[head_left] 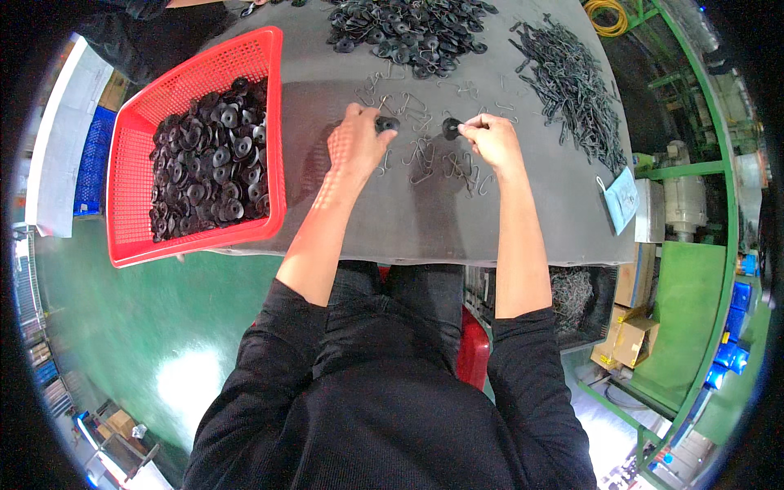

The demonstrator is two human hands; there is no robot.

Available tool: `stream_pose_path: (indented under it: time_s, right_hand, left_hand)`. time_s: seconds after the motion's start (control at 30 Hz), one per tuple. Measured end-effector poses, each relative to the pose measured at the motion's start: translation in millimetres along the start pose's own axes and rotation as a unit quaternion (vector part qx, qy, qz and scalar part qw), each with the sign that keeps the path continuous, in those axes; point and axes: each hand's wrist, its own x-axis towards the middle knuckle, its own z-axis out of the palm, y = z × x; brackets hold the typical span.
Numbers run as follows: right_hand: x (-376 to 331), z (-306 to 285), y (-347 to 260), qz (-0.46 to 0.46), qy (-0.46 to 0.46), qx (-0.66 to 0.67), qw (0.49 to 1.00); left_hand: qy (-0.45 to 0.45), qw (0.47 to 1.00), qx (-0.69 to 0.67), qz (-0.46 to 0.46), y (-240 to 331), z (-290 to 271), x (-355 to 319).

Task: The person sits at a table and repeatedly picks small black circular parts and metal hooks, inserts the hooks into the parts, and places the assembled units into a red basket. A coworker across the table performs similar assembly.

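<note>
My left hand point(356, 140) is closed over the dark grey table, with a round black rubber disc point(386, 124) between thumb and fingers. A thin wire end shows by its fingertips; whether the hand grips it too, I cannot tell. My right hand point(495, 140), a little apart from the left, pinches another black disc point(450, 128) at thumb and forefinger. Bent metal wire hooks point(422, 155) lie scattered around and between both hands. Beyond them is a large heap of black discs point(404, 34).
A red plastic basket point(278, 139) full of black discs stands at the table's left. Dark slender parts point(567, 86) form a pile at the right. A light blue face mask point(621, 198) lies at the right edge. Green metal framing point(690, 170) stands beyond.
</note>
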Motion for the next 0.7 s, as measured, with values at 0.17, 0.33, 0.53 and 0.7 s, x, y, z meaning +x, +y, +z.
stream_pose_path:
  time_s: [0.17,0.33,0.53,0.7]
  right_hand:
    - [-15,-12,-8,0.055,-0.018,0.103,0.993]
    - [-16,-19,1,0.086,0.007,0.061,0.994]
    - [-18,-21,29,-0.011,0.046,-0.177,0.983]
    - [-38,-13,17,0.0,-0.056,-0.296,0.953]
  left_hand:
    - [-0.063,0.997,0.037,-0.02,6,2,9]
    - [-0.073,0.996,-0.038,-0.015,13,-1,8]
    - [0.075,0.982,-0.15,0.09,43,-70,-24]
    - [0.203,0.975,0.0,0.091,18,-175,-52]
